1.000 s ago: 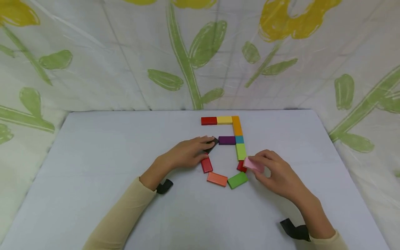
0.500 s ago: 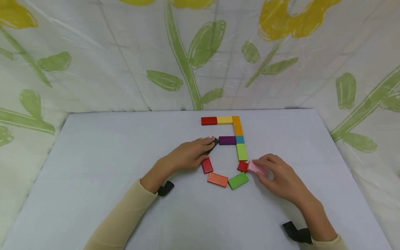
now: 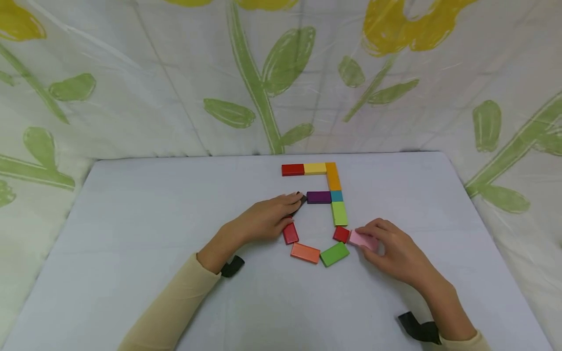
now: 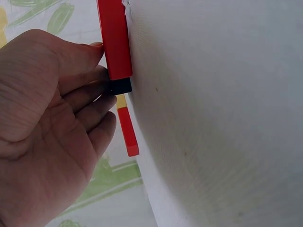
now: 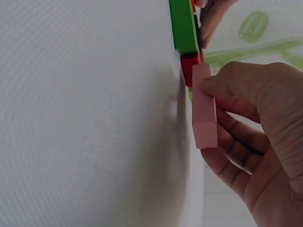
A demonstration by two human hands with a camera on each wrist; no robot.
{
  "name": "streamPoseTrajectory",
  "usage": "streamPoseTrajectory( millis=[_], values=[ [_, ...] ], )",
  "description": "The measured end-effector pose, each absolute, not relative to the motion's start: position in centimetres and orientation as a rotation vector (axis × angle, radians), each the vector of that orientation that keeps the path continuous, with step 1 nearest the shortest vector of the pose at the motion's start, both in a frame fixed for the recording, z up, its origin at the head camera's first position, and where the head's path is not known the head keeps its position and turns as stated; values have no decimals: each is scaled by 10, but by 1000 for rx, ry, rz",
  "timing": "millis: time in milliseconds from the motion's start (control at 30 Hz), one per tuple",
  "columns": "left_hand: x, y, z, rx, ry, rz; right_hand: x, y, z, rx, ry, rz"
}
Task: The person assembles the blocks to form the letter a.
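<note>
My right hand (image 3: 395,251) pinches a pink block (image 3: 363,240) between thumb and fingers. The pink block's left end is close beside a small red block (image 3: 341,234); whether they touch I cannot tell. In the right wrist view the pink block (image 5: 204,104) appears just off the table. My left hand (image 3: 265,217) rests its fingers, loosely extended, on a black block (image 4: 120,86), partly hidden under them. Its thumb touches a longer red block (image 4: 115,40). An orange-red block (image 3: 305,253) and a green block (image 3: 334,254) lie along the near side of the ring.
A purple block (image 3: 318,197) meets a teal block (image 3: 336,196), with a lime block (image 3: 339,213) below. Farther back lie an orange block (image 3: 333,176), a yellow block (image 3: 315,168) and a dark red block (image 3: 292,169). A flowered sheet (image 3: 175,97) hangs behind the white table (image 3: 145,209).
My right hand has moved the pink block right and slightly nearer, off the small red block, which now shows fully. My left hand has stayed on the black and red blocks.
</note>
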State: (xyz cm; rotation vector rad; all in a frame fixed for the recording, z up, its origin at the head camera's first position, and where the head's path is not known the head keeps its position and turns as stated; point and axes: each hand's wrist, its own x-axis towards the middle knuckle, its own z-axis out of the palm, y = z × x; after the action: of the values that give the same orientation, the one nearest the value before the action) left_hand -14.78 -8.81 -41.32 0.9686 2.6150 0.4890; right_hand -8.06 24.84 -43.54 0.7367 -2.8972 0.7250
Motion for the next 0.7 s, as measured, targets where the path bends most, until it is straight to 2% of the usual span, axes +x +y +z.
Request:
streamPoseTrajectory(
  millis=[700],
  values=[
    [-150, -90, -418, 957, 2615, 506, -81, 244, -440, 711, -2972, 730]
  ],
)
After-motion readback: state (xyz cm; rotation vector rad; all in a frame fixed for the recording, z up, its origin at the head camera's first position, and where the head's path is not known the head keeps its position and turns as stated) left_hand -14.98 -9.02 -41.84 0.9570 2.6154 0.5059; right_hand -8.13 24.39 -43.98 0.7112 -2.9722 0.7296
